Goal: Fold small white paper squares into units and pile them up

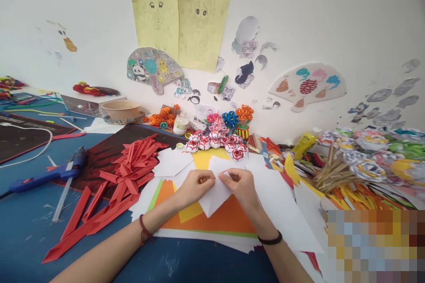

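Both of my hands pinch a white sheet of paper (212,201) near the middle of the view. My left hand (195,185) grips it with thumb and forefinger, and my right hand (241,185) does the same just beside it, the fingertips almost meeting. One corner of the sheet points down toward me. Beneath it lie an orange sheet (232,216), a yellow sheet (191,212) and a green edge of another sheet. More white paper (282,199) spreads to the right, and white pieces (172,162) lie at the left.
Folded red paper strips (133,168) are heaped at left, near a blue glue gun (49,174). Red-and-white paper flowers (215,141) stand behind the sheets. A yellow bottle (303,143), brown sticks (332,174) and large paper flowers (372,159) crowd the right. A bowl (121,110) sits back left.
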The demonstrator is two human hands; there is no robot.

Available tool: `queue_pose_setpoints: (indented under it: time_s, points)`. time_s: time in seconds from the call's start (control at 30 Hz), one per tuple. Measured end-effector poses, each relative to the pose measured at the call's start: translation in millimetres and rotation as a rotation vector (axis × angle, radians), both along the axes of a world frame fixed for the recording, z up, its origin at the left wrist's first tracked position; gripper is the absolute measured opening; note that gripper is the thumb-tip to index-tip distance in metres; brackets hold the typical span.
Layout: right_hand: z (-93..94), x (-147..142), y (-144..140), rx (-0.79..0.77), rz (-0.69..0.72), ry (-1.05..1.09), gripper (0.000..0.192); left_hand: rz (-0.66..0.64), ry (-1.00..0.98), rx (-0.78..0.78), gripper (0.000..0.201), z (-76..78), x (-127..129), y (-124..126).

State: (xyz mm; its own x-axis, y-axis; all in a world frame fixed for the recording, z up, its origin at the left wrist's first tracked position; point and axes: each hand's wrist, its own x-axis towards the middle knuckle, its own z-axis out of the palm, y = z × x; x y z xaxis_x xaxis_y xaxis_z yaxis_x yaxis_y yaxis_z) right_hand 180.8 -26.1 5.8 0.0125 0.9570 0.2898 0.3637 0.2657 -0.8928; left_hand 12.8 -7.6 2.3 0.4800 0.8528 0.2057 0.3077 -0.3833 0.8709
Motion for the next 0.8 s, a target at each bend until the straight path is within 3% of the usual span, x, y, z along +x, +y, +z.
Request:
queue_pose_setpoints:
  time_s: [0.4, 0.53, 0.63, 0.8]
  points:
    - [-3.9, 22, 11, 0.016, -0.205, 0.157, 0.025, -0.076, -0.038, -0.105, 0.018, -0.1, -12, 8]
    - [-1.0, 28, 12, 0.053, -0.281, 0.299, 0.028, -0.013, -0.052, -0.106, 0.021, 5.5, -22, 14]
    - [-1.2, 24, 11, 0.048, -0.256, 0.354, 0.03, 0.109, -0.086, -0.026, 0.025, 9.8, -23, 15]
    - [-3.4, 8, 9, 0.006, -0.166, 0.358, 0.029, 0.123, -0.177, -0.076, 0.034, 1.8, -17, 12]
